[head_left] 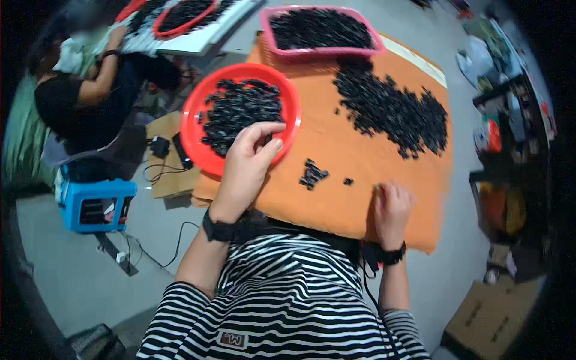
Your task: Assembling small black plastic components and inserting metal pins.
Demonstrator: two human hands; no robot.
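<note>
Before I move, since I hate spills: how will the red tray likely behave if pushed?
The red tray looks fairly stiff, its rim evenly round. Its loose black pieces could slide if tilted. It seems to overhang the orange cloth at left, so pushing left might tip it.

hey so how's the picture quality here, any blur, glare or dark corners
In the head view, the right hand looks smeared, while the left hand is clearer; also in the head view, small pale glints show on the black pieces in the red basin, and the fisheye's corners fall to black.
</note>
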